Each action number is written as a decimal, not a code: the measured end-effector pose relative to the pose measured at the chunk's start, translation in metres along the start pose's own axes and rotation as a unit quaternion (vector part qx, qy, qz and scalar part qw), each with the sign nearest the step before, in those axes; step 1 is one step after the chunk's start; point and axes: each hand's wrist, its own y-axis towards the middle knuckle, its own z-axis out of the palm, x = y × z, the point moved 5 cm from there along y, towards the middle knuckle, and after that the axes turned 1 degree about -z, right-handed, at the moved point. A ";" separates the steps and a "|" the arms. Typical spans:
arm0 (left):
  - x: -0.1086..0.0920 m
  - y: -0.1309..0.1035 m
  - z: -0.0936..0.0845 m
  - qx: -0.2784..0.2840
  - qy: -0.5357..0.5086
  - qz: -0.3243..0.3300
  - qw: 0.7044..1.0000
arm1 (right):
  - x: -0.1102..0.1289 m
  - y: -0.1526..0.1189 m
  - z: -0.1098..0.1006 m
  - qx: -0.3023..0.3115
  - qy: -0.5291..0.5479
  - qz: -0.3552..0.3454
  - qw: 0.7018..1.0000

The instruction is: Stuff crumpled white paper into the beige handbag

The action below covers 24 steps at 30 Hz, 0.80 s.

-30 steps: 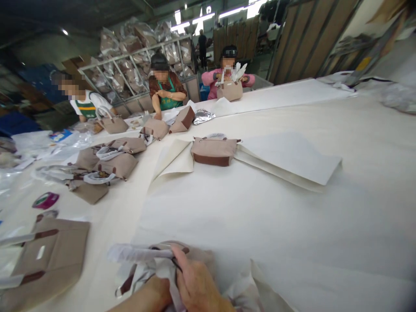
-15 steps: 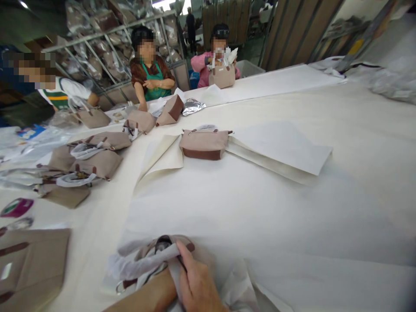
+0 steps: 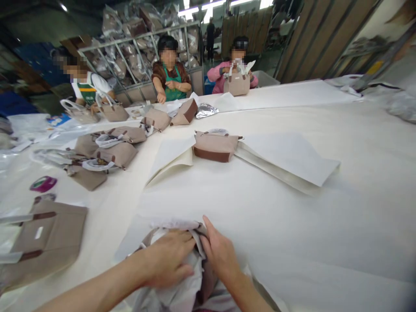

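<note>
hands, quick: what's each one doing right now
Left hand: fingers curled, pressing on the white paper stuffed in the bag.
Right hand: open, fingers straight, flat against the bag's top edge; no closed grip.

Left hand (image 3: 170,260) and right hand (image 3: 221,255) flat on a taupe bag (image 3: 198,268), seemingly paper-stuffed.

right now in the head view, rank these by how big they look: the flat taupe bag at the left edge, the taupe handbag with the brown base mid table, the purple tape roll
1. Flat taupe bag at the left edge: largest, though nearness to the camera inflates it.
2. Taupe handbag with the brown base: middle; farther off, so its true size may match the first.
3. Purple tape roll: clearly smallest.
</note>
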 end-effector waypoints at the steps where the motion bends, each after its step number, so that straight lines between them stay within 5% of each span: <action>1: -0.002 -0.015 -0.002 0.009 0.005 -0.006 1.000 | 0.001 -0.001 -0.003 -0.010 -0.015 -0.007 1.000; 5: 0.005 -0.051 0.018 0.027 0.019 -0.108 0.994 | 0.020 -0.018 -0.013 -0.001 -0.068 -0.104 0.992; 9: 0.021 -0.048 0.037 -0.058 -0.030 -0.118 0.991 | 0.040 -0.048 -0.007 0.089 -0.115 -0.182 0.973; 12: 0.033 -0.043 0.035 -0.112 -0.053 -0.076 0.989 | 0.048 -0.056 0.007 0.152 -0.172 -0.163 0.960; 16: 0.035 -0.040 0.030 -0.117 -0.030 -0.039 0.992 | 0.053 -0.045 0.026 0.204 -0.231 -0.089 0.947; 24: 0.038 -0.031 0.045 -0.111 0.052 -0.126 0.984 | 0.060 -0.062 0.031 0.254 -0.211 -0.078 0.941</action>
